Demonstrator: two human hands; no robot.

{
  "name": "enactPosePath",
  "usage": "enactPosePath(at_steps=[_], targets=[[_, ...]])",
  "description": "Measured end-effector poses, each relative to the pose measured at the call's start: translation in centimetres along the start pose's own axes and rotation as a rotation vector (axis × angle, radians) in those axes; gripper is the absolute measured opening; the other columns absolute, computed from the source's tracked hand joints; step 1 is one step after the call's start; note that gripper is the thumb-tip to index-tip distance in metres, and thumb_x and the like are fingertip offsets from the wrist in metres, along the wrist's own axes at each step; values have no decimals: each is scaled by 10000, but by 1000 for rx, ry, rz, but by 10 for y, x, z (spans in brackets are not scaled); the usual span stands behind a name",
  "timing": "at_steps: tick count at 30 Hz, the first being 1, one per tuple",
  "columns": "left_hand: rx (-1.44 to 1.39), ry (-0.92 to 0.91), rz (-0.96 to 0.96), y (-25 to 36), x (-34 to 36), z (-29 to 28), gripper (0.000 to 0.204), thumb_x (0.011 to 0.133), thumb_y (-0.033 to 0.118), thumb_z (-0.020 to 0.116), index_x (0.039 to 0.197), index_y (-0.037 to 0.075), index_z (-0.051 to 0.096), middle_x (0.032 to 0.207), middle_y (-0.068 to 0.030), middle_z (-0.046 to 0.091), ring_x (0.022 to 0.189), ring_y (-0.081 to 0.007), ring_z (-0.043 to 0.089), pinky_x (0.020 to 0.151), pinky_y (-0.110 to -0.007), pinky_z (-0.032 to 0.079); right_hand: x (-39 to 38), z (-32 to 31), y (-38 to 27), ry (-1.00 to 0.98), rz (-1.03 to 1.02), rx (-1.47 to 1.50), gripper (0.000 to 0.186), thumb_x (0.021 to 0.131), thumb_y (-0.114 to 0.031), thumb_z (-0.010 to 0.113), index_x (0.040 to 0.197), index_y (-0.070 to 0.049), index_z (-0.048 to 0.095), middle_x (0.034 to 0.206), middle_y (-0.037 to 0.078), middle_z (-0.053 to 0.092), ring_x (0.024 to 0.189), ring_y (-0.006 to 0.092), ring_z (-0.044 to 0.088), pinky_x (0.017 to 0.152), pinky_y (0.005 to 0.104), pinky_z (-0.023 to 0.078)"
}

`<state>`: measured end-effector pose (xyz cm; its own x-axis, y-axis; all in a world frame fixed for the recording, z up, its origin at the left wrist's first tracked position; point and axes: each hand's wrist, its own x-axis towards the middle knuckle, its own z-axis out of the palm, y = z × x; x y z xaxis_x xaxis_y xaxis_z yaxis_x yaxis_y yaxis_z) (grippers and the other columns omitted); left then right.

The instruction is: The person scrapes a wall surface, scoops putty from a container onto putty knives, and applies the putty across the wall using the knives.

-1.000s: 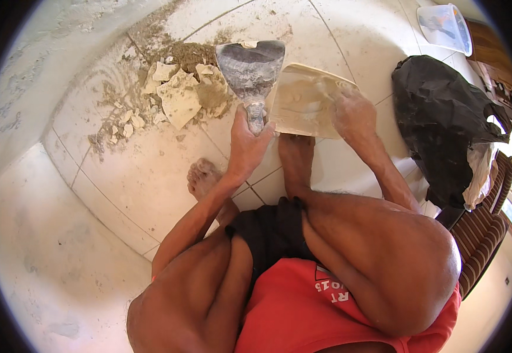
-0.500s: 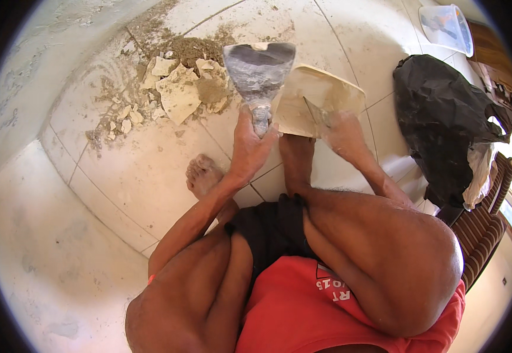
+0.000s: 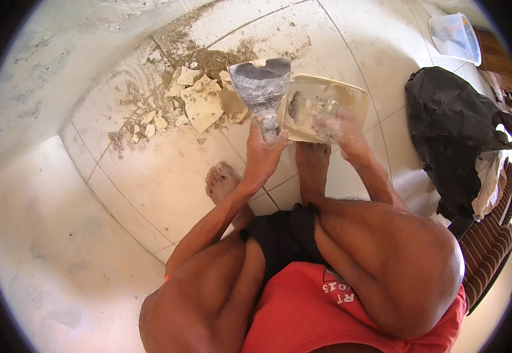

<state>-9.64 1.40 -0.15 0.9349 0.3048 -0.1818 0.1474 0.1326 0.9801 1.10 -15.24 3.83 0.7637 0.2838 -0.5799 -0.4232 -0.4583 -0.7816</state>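
Note:
My left hand (image 3: 263, 154) is closed round the short handle of a wide putty knife (image 3: 263, 82), its grey-smeared blade pointing away from me. Just right of that blade is a shallow cream tray (image 3: 355, 101) with pale residue on its inside. My right hand (image 3: 348, 136), dusty white and a little blurred, grips a smaller putty knife (image 3: 310, 112) inside the tray. This blade lies nearly flat, pointing left, with pale paste on it. My fingers cover the small knife's handle.
Broken plaster pieces (image 3: 202, 105) and brown dirt (image 3: 216, 60) lie on the tiled floor to the left, near the wall (image 3: 50, 76). At right stand a black plastic bag (image 3: 444, 129), a clear tub (image 3: 455, 38) and a striped seat (image 3: 491, 241). My bare feet (image 3: 223, 181) are close below the tray.
In the tray, the small putty knife has turned from an edge-on tilt to lying flatter, its blade now toward the left. The wide putty knife stays in my left hand. The whole view has shifted slightly.

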Motion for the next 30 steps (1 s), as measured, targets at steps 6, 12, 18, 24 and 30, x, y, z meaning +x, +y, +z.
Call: enactPosePath(at_steps=[6, 12, 18, 24, 30], targets=[[18, 12, -71, 0, 7, -17, 432, 883, 106, 670, 1243, 8, 450, 1027, -65, 557, 886, -115, 547, 679, -255, 499, 3, -40, -7, -69, 215, 292, 255, 847, -112, 640, 1059, 29, 641, 943, 51, 673, 825, 134, 650, 761, 297, 519], [47, 41, -207, 24, 7, -43, 379, 966, 232, 593, 1233, -7, 471, 839, -34, 566, 634, -71, 519, 517, -218, 431, -5, -68, -3, -47, 130, 634, 304, 864, -86, 628, 1127, 64, 605, 1073, 115, 660, 940, 179, 650, 890, 352, 520], [-52, -99, -349, 64, 9, -48, 356, 994, 348, 540, 1084, 8, 596, 694, 9, 508, 544, -68, 488, 478, -218, 412, -28, -74, -37, 15, -54, 661, 248, 860, -79, 637, 1081, 34, 632, 1043, 91, 668, 910, 171, 637, 846, 340, 503], [-39, -276, -370, 73, 8, -47, 348, 996, 332, 526, 1061, 4, 622, 731, -16, 545, 551, -85, 519, 459, -225, 398, -39, -88, -71, -99, -253, 473, 178, 847, -130, 697, 972, -3, 697, 842, 52, 677, 767, 132, 604, 726, 270, 471], [-81, -367, -424, 72, 3, -46, 399, 982, 385, 543, 1033, 1, 634, 714, -17, 545, 520, -79, 510, 438, -217, 376, -37, -90, -83, -86, -499, 159, 181, 867, -74, 684, 1013, 29, 708, 942, 83, 691, 877, 133, 589, 789, 288, 479]])
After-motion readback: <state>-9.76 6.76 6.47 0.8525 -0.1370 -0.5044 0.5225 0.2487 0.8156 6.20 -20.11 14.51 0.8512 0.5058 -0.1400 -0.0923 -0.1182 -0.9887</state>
